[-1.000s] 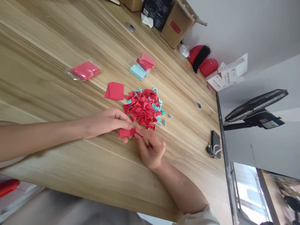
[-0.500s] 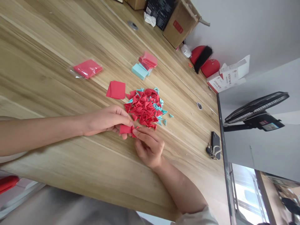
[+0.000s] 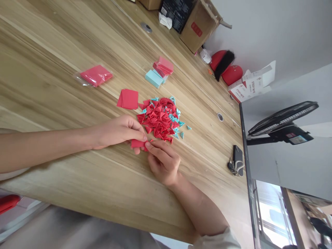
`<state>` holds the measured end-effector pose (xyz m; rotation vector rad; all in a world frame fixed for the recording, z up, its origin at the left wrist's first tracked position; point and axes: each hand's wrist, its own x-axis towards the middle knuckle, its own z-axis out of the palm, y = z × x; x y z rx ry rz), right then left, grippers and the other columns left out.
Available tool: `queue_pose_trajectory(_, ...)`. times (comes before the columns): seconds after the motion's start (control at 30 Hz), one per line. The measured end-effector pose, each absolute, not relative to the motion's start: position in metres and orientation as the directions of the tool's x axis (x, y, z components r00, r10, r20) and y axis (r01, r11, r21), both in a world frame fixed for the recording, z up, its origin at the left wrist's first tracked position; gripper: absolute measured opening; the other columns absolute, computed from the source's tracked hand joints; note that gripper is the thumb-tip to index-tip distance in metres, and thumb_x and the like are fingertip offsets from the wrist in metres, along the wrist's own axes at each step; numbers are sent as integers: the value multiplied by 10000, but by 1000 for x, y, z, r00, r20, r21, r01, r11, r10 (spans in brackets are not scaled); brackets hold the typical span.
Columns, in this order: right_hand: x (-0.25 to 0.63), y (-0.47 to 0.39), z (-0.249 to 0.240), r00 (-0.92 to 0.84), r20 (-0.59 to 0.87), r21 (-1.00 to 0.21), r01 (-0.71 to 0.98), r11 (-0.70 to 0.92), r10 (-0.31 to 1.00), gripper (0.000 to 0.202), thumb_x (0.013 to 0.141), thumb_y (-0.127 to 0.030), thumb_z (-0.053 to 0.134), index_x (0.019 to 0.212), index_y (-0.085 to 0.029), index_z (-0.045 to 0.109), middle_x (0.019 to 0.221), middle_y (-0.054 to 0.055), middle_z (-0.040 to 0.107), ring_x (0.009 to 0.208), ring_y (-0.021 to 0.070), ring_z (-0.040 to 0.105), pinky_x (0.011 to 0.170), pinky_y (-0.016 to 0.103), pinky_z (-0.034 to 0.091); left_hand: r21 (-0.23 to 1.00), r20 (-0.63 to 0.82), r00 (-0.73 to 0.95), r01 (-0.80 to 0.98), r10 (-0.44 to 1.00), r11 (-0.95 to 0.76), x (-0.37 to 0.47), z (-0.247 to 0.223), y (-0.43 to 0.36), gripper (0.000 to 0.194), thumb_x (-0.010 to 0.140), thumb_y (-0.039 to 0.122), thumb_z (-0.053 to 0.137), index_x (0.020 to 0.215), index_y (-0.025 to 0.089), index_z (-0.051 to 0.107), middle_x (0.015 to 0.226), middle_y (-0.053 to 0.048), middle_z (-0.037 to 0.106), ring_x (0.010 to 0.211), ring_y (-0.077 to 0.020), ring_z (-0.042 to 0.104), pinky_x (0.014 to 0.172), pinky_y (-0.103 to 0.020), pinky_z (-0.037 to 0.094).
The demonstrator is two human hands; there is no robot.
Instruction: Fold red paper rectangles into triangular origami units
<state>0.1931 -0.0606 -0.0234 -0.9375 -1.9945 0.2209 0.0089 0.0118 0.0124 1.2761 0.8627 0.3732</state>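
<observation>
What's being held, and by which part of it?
Red paper: the left hand holds it at its far edge, fingers beneath; the right hand pinches its right end.

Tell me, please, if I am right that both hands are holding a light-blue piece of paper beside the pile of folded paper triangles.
Not quite: the head view shows the piece of paper is red, not light blue. The left hand and right hand do hold it beside the pile of folded paper triangles.

L hand (image 3: 121,132) & R hand (image 3: 165,162) close tog., both in thumb-finger pinch, forearms (image 3: 59,143) bare.
</observation>
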Motion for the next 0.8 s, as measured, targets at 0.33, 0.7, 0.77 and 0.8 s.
queue_pose_trajectory(0.33, 193, -61, -24, -283, 649, -527, 503, 685, 707, 319, 863, -49, 516, 1063, -209, 707, 901, 83, 730, 801, 169, 714, 680, 292, 612, 954, -298, 650, 215, 699, 207, 6, 9, 12, 236, 749, 309, 602, 550, 189, 647, 529, 2, 688, 559, -139, 605, 569, -234, 429)
queue_pose_trajectory(0.7, 192, -60, -21, -114, 253, -927, 255, 274, 961, 201, 891, -383, 631, 852, -202, 710, 686, 34, 722, 593, 151, 665, 536, 264, 552, 953, -159, 638, 298, 754, -52, 3, 17, 0, 206, 819, 309, 600, 736, 151, 701, 615, 15, 730, 605, -131, 639, 549, -196, 428)
queue_pose_trajectory(0.77, 191, -60, -22, -121, 214, -940, 244, 239, 969, 228, 892, -395, 626, 809, -196, 697, 659, 35, 708, 571, 147, 654, 523, 263, 547, 958, -137, 637, 280, 758, -62, 3, 16, -1, 187, 806, 298, 615, 742, 151, 709, 615, 15, 732, 612, -133, 649, 559, -193, 442)
queue_pose_trajectory(0.8, 191, -60, -22, -119, 201, -945, 236, 224, 972, 234, 897, -392, 618, 794, -195, 691, 653, 34, 703, 562, 144, 650, 518, 261, 545, 959, -124, 638, 275, 760, -75, 3, 16, -1, 181, 803, 292, 618, 740, 150, 710, 612, 15, 731, 612, -133, 652, 564, -191, 447)
